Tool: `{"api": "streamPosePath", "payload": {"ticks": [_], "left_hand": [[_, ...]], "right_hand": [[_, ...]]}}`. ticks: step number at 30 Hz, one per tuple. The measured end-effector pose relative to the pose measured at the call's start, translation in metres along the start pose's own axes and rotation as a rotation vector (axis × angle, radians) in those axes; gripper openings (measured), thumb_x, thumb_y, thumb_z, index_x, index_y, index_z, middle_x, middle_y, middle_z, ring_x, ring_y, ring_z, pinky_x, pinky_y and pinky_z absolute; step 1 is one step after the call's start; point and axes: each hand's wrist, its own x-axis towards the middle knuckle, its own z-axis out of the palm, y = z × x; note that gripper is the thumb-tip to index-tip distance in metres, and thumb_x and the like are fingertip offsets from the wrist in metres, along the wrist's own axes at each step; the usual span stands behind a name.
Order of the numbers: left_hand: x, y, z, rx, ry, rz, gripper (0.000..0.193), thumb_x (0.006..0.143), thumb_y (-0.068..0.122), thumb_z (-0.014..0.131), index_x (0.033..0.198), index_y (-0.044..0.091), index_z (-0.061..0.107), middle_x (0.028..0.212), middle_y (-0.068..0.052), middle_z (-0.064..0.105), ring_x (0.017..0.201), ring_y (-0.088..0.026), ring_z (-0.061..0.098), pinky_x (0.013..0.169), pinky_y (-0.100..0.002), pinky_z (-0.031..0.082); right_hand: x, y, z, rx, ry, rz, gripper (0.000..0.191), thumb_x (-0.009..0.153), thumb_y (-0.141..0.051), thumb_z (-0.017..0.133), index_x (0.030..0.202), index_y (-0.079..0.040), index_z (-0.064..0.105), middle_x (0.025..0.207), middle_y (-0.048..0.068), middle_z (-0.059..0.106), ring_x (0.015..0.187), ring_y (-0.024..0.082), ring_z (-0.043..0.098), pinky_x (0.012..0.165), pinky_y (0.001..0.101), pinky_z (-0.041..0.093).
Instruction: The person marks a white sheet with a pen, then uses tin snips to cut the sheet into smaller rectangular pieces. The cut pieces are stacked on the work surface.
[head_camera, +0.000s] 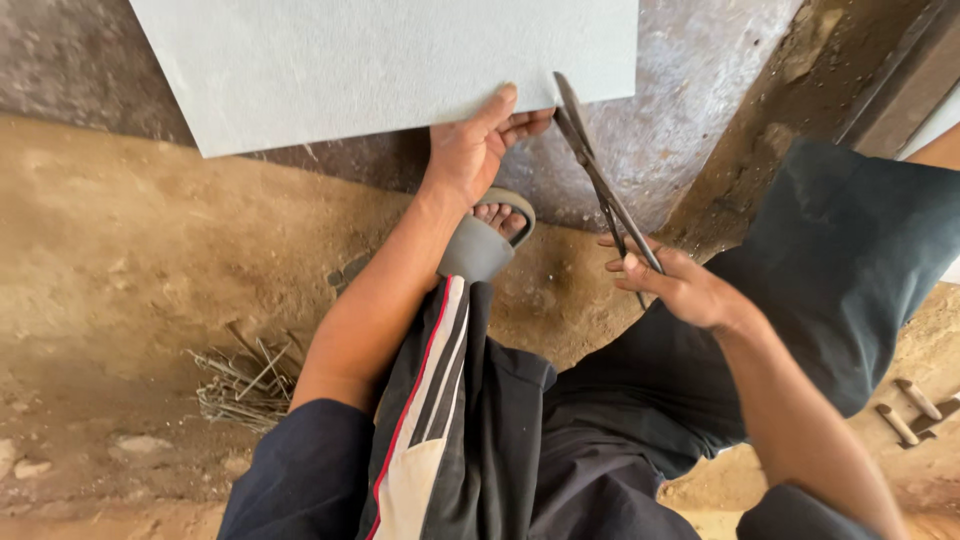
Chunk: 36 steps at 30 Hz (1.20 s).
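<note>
A pale grey metal sheet (380, 65) lies flat over the dirt at the top of the view. My left hand (470, 150) grips its near edge, thumb on top and fingers underneath. My right hand (680, 285) holds the handles of long dark tin snips (595, 170). The blades point up and away, with their tips meeting the sheet's near edge just right of my left hand. My foot in a grey slide sandal (485, 240) rests on the ground below the left hand.
A bundle of thin metal rods or nails (245, 380) lies on the dirt at the left. Wooden-handled tools (915, 410) lie at the right edge. A dark metal frame (900, 70) runs along the top right. My dark trousers fill the bottom.
</note>
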Motion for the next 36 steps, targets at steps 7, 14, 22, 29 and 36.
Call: {"api": "streamPosePath", "payload": {"ticks": [7, 14, 22, 29, 36], "left_hand": [[0.000, -0.001, -0.003, 0.001, 0.000, 0.018, 0.026, 0.098, 0.014, 0.073, 0.115, -0.003, 0.065, 0.108, -0.021, 0.070, 0.103, -0.039, 0.074, 0.093, -0.053, 0.064], [0.000, -0.005, -0.012, 0.081, -0.021, 0.049, 0.024, 0.099, 0.017, 0.072, 0.113, -0.002, 0.067, 0.106, -0.022, 0.072, 0.103, -0.038, 0.075, 0.092, -0.053, 0.065], [0.000, -0.005, -0.010, 0.119, 0.008, 0.055, 0.023, 0.098, 0.017, 0.071, 0.113, -0.001, 0.067, 0.103, -0.022, 0.073, 0.100, -0.036, 0.076, 0.089, -0.051, 0.065], [-0.003, 0.000, -0.008, 0.133, 0.021, 0.018, 0.023, 0.099, 0.016, 0.071, 0.112, -0.003, 0.068, 0.106, -0.023, 0.073, 0.100, -0.036, 0.076, 0.090, -0.050, 0.064], [-0.003, -0.003, -0.008, 0.133, -0.021, 0.076, 0.024, 0.098, 0.016, 0.071, 0.113, -0.002, 0.068, 0.106, -0.022, 0.073, 0.099, -0.036, 0.075, 0.088, -0.050, 0.064]], "right_hand": [[0.000, -0.046, -0.042, -0.187, -0.119, -0.002, 0.069, 0.097, -0.053, 0.047, 0.152, -0.011, 0.043, 0.145, 0.021, 0.058, 0.131, 0.029, 0.059, 0.107, 0.0439, 0.050], [0.007, -0.058, -0.061, -0.621, -0.026, 0.195, 0.065, 0.094, -0.060, 0.045, 0.129, -0.008, 0.064, 0.100, 0.019, 0.075, 0.100, 0.029, 0.073, 0.092, 0.0460, 0.055], [0.016, -0.059, -0.072, -0.901, -0.058, 0.107, 0.073, 0.097, -0.066, 0.041, 0.111, 0.001, 0.066, 0.097, 0.020, 0.068, 0.095, 0.033, 0.069, 0.090, 0.0497, 0.055], [0.010, -0.094, -0.067, -0.657, -0.205, 0.211, 0.098, 0.081, -0.078, 0.037, 0.160, -0.021, 0.031, 0.148, 0.014, 0.047, 0.138, 0.030, 0.046, 0.111, 0.0495, 0.040], [0.016, -0.087, -0.060, -0.867, -0.172, 0.217, 0.084, 0.092, -0.073, 0.033, 0.138, -0.005, 0.048, 0.136, 0.018, 0.053, 0.136, 0.031, 0.049, 0.115, 0.0450, 0.043]]}}
